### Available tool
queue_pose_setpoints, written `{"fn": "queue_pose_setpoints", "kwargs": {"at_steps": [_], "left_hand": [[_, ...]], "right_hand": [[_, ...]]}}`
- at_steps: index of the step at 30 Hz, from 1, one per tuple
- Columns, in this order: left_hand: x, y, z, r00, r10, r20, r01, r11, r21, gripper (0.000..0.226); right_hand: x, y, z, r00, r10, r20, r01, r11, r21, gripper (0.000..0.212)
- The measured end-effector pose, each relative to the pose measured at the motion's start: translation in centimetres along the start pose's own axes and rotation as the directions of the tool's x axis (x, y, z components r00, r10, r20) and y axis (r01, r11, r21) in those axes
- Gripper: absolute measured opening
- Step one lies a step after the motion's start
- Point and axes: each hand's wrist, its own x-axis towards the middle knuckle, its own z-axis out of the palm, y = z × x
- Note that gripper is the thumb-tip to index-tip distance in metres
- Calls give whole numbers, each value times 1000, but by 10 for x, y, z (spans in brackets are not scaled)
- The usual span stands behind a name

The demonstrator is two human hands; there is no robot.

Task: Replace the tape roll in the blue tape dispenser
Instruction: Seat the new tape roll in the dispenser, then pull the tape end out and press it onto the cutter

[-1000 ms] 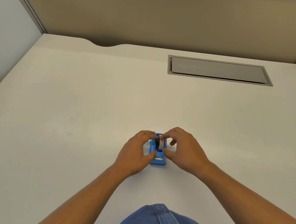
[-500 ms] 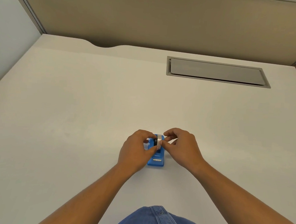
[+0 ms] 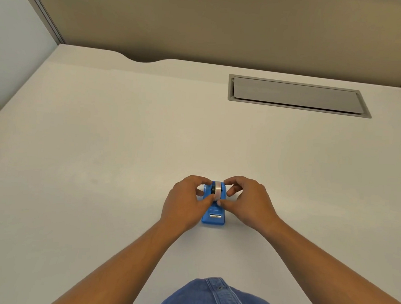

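Observation:
A small blue tape dispenser (image 3: 213, 217) stands on the white desk (image 3: 124, 147), its metal cutter facing me. A clear tape roll (image 3: 218, 191) on a black hub sits upright in the dispenser's back part. My left hand (image 3: 184, 203) pinches the roll from the left, thumb near its front. My right hand (image 3: 245, 201) pinches it from the right, thumb touching the roll's lower front. The dispenser's sides are partly hidden by my fingers.
A grey cable hatch (image 3: 296, 96) lies flush in the desk at the back right. Beige partition walls (image 3: 226, 24) close off the desk's far edge, which has a curved notch (image 3: 141, 59). My denim shirt (image 3: 221, 301) shows at the bottom.
Both hands have shifted their fingers around the roll; the right hand moved up from the dispenser's side to the roll. More of the dispenser's front and the roll shows now.

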Motion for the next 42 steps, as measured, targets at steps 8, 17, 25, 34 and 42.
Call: {"fn": "queue_pose_setpoints", "kwargs": {"at_steps": [8, 17, 25, 34, 42], "left_hand": [[1, 0, 0, 1000, 3, 2, -3, 1000, 9, 38], [2, 3, -2, 1000, -26, 13, 26, 998, -55, 29], [2, 5, -2, 1000, -9, 4, 9, 999, -34, 28], [2, 6, -4, 999, 17, 30, -17, 1000, -21, 27], [19, 12, -27, 984, 122, 128, -134, 988, 83, 12]], "right_hand": [[6, -2, -2, 996, -20, 90, 2, 981, 195, 34], [3, 3, 3, 997, -21, 68, 8, 984, 177, 47], [4, 3, 0, 995, -61, 75, 49, 987, 150, 49], [6, 3, -1, 994, -102, 47, 97, 991, 96, 40], [8, 3, -1, 995, -86, 51, 84, 996, 34, 41]]}}
